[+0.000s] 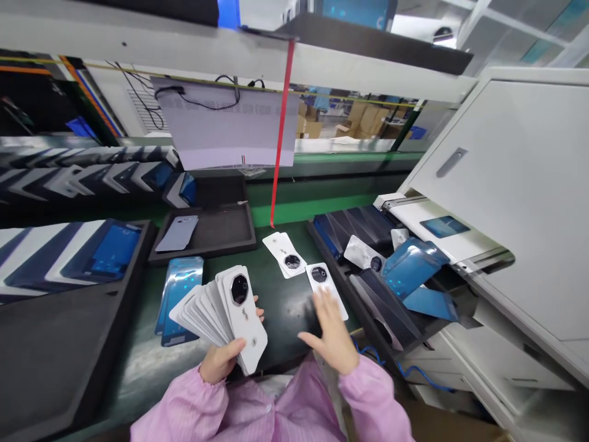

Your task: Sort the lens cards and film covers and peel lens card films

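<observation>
Nearest, pink sleeves (285, 411) at the lower edge. Left hand (223, 359), fingers clamped on a fanned stack of white back covers (221, 313), held above the green mat (280, 307). Right hand (331, 334), fingers spread apart and flat, touching the near end of a single white cover (324, 285) lying on the mat. Just beyond, a second white cover (285, 253). Left of the fan, blue film sheets (177, 294). Further back, black tray (207, 236) bearing a grey cover (177, 233). At right, ribbed black tray (368, 230) beside a white cabinet (506, 202).
</observation>
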Available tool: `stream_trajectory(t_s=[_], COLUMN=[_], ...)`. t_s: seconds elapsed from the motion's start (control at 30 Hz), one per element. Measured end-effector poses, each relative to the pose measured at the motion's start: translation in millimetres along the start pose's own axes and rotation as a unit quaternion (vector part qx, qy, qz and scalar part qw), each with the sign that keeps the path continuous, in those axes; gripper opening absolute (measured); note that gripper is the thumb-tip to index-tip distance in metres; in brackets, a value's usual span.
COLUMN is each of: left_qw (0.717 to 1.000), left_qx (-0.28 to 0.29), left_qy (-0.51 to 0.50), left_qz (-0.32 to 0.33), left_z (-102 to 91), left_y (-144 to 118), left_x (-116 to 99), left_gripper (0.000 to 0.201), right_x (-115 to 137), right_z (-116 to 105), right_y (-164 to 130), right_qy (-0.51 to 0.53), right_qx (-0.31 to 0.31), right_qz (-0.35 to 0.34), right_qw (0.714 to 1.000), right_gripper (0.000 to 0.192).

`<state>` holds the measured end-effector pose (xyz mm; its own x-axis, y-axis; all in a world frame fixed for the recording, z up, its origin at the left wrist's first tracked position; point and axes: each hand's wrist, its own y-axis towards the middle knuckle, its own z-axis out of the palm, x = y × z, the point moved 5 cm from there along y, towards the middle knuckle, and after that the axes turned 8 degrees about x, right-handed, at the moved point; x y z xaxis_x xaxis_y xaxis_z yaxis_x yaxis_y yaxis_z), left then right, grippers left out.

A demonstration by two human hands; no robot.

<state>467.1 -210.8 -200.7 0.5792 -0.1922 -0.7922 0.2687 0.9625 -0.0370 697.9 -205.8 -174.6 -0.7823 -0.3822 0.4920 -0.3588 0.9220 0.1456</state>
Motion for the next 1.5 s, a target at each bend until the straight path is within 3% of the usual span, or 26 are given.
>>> stream_trajectory(t_s=[0.07, 0.17, 0.23, 0.33, 0.4, 0.53, 0.63, 0.77, 0.83, 0.9, 0.97, 1.03, 1.1, 1.2, 1.27, 1.43, 1.47, 1.5], left_qw=[1.000, 1.000, 0.999, 0.998, 0.998, 0.998, 0.996, 0.993, 0.991, 0.988, 0.986, 0.986, 0.988, 0.988, 0.986, 0.981, 0.981, 0.981], left_qx=[0.004, 0.022, 0.033, 0.032, 0.017, 0.012, 0.037, -0.009, -0.048, -0.085, -0.103, -0.097, -0.093, -0.115, -0.130, -0.147, -0.148, -0.147], left_qy=[0.003, -0.011, -0.029, -0.053, -0.061, -0.063, -0.080, -0.110, -0.115, -0.121, -0.130, -0.134, -0.122, -0.098, -0.096, -0.112, -0.113, -0.114], left_qz=[0.004, -0.002, -0.009, -0.019, -0.021, 0.005, 0.023, 0.037, 0.038, 0.038, 0.035, 0.033, 0.035, 0.038, 0.041, 0.057, 0.058, 0.058], left_z=[-2.0, -2.1, 0.3, 6.6, 10.3, 14.6, 14.5, 5.0, -0.8, -6.2, -9.6, -10.2, -9.7, -9.4, -9.1, -11.3, -12.1, -12.7], left_y=[2.1, 5.6, 7.9, 10.5, 11.1, 11.2, 11.3, 12.7, 13.6, 14.1, 14.6, 15.5, 16.1, 16.0, 15.9, 16.3, 16.6, 17.1], left_x=[-5.3, -7.6, -4.2, 4.2, 7.8, 2.1, -5.9, -10.7, -10.7, -10.1, -9.1, -8.6, -8.9, -10.0, -10.7, -11.8, -11.3, -10.6], left_gripper=[0.079, 0.079, 0.079, 0.078, 0.076, 0.074, 0.075, 0.075, 0.072, 0.070, 0.069, 0.068, 0.066, 0.063, 0.062, 0.060, 0.060, 0.059], right_x=[-33.9, -41.8, -27.1, 13.6, 49.8, 101.1, 110.3, 108.9, 101.6, 85.3, 66.5, 54.5, 49.4, 49.8, 53.9, 64.1, 63.9, 62.3], right_z=[1.5, -1.3, -11.6, -20.1, -13.0, 18.3, 28.6, 28.5, 28.1, 28.8, 34.2, 42.1, 47.5, 50.4, 51.3, 55.1, 55.9, 55.9], right_y=[-25.0, -57.7, -65.0, -49.6, -27.1, 15.5, 26.2, 24.7, 27.3, 33.5, 38.5, 42.1, 43.3, 41.4, 42.7, 56.7, 58.1, 58.2], right_qy=[-0.073, -0.082, -0.044, 0.021, 0.060, 0.098, 0.105, 0.144, 0.192, 0.273, 0.388, 0.491, 0.527, 0.500, 0.520, 0.693, 0.704, 0.696], right_qx=[0.028, 0.006, -0.078, -0.208, -0.241, -0.130, -0.082, -0.086, -0.111, -0.156, -0.191, -0.194, -0.181, -0.154, -0.139, -0.105, -0.097, -0.096], right_qz=[0.045, -0.012, -0.024, -0.023, -0.097, -0.240, -0.259, -0.272, -0.217, -0.088, 0.045, 0.109, 0.122, 0.123, 0.130, 0.151, 0.154, 0.154], right_qw=[0.996, 0.997, 0.996, 0.978, 0.964, 0.957, 0.957, 0.948, 0.951, 0.945, 0.901, 0.842, 0.822, 0.843, 0.833, 0.697, 0.687, 0.694], right_gripper=[0.092, 0.057, 0.050, 0.052, 0.055, 0.060, 0.062, 0.060, 0.052, 0.035, 0.023, 0.026, 0.028, 0.026, 0.027, 0.032, 0.033, 0.033])
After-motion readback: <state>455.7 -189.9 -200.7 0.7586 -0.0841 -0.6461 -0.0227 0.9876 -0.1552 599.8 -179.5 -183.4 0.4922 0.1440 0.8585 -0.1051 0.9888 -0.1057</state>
